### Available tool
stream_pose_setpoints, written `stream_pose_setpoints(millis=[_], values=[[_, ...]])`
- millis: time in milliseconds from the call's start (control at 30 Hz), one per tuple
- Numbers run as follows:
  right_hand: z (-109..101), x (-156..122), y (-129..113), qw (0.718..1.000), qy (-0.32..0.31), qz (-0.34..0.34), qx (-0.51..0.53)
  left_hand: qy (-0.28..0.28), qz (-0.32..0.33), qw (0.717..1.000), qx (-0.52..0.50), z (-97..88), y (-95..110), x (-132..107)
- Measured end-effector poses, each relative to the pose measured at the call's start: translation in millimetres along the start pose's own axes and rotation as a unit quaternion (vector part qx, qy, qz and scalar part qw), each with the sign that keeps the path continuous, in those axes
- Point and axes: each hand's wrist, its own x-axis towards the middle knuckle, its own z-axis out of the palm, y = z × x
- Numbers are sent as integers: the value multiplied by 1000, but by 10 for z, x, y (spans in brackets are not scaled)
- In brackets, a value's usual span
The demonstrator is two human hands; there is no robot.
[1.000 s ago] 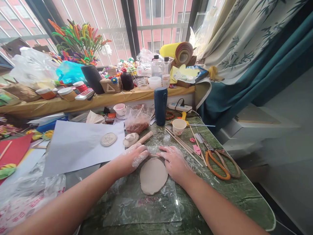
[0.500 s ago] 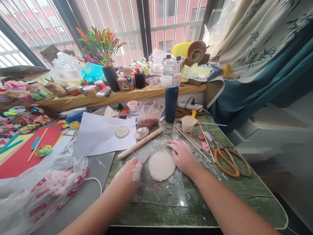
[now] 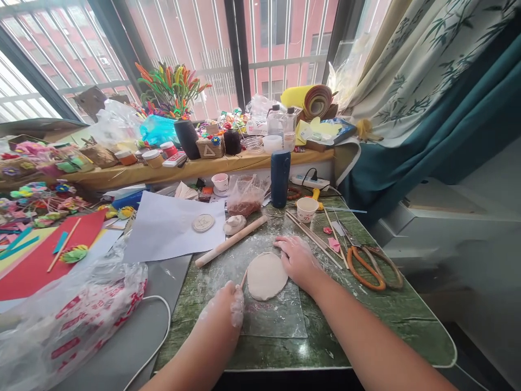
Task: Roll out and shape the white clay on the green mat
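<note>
A flat round slab of pale clay (image 3: 266, 275) lies on a clear plastic sheet (image 3: 277, 317) on the green marble table (image 3: 366, 320). My right hand (image 3: 298, 259) rests flat beside the slab's right edge, fingers stretched out and dusted white. My left hand (image 3: 228, 305) is closed round a thin wooden stick (image 3: 243, 278) whose tip points at the slab's left edge. A wooden rolling pin (image 3: 231, 240) lies loose behind the slab. A small clay lump (image 3: 235, 224) sits by its far end.
Orange-handled scissors (image 3: 368, 266) and long wooden sticks (image 3: 313, 238) lie to the right. A paper cup (image 3: 306, 209), blue bottle (image 3: 280, 178) and bag (image 3: 245, 195) stand behind. White paper (image 3: 166, 228) holds a clay disc (image 3: 203, 222). A plastic bag (image 3: 69, 320) lies front left.
Both hands left the rolling pin, which now lies behind the slab. My left hand took the thin stick and drew back toward me. My right hand settled beside the slab.
</note>
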Motion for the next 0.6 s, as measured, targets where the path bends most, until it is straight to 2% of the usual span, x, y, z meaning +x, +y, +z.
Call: stream_pose_setpoints(millis=[100,133,200,267,333,400,433,500,600], values=[[18,1,1,1000,0,0,-1,18,-58,998,25,-97,31,4],[27,6,6,1000,0,0,-1,18,-53,998,5,-167,31,25],[35,17,16,1000,1,2,1,32,-84,991,-97,-323,16,102],[12,17,8,1000,8,9,1,27,-145,954,-263,-459,2,218],[-48,-16,-50,999,39,11,2,26,-174,888,-426,-546,19,348],[-124,-101,-183,997,77,-7,10,36,-181,828,-529,-589,72,460],[-155,-162,-279,996,86,-24,19,35,-183,810,-557,-600,106,503],[-174,-313,-512,996,58,-58,37,7,-173,792,-586,-609,164,560],[-82,-540,-868,999,-5,-42,34,-78,-138,800,-579,-611,176,605]])
